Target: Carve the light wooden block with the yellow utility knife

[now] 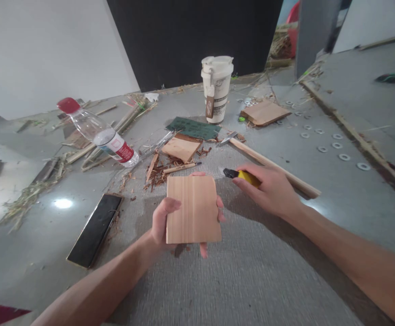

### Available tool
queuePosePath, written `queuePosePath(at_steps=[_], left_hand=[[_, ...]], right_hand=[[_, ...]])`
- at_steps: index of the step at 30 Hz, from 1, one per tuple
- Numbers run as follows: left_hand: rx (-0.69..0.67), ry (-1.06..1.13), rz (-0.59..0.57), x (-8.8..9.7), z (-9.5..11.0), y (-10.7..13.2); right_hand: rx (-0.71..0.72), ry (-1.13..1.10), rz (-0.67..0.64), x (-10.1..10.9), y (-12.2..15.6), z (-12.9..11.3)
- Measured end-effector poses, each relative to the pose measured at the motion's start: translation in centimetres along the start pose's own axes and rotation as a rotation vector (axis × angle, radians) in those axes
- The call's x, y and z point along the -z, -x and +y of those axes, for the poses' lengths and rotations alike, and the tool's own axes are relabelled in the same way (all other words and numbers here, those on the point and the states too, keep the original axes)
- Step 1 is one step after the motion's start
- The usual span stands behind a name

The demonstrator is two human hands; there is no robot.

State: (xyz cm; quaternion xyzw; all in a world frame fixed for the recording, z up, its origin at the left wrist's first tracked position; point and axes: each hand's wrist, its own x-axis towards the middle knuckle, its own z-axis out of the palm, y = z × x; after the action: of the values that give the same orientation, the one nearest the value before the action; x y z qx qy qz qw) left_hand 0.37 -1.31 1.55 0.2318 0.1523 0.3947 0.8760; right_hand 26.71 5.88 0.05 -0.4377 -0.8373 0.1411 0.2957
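My left hand (163,218) grips a flat, squarish wooden board (197,210), thumb on its face and fingers wrapped behind to the right edge. Faint lines run down the board's face. To the right, my right hand (272,188) is closed round a yellow and black utility knife (248,178), whose tip points left, apart from the board. Beneath the right hand lies a hammer (261,160) with a wooden handle. Beyond the board, a pencil (182,168) rests by wood shavings (154,174) and another small wood block (182,147).
A green sandpaper sheet (193,128) lies ahead, with a white lidded cup (219,90) behind it. At left are a tilted plastic bottle (100,133) and a black phone (95,228). Several washers (337,145) and another wood piece (265,112) lie at right.
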Motion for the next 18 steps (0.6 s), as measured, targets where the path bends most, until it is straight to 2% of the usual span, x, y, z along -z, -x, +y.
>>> queuePosePath(at_steps=[12,18], left_hand=[[0.008,0.023,-0.032,-0.09,-0.03,-0.01],[0.032,-0.033,-0.041,-0.25,-0.13,0.07]], right_hand=[[-0.035,0.01,-0.036,-0.21,0.1,0.15],[-0.025,0.0,-0.042,-0.18,0.1,0.11]])
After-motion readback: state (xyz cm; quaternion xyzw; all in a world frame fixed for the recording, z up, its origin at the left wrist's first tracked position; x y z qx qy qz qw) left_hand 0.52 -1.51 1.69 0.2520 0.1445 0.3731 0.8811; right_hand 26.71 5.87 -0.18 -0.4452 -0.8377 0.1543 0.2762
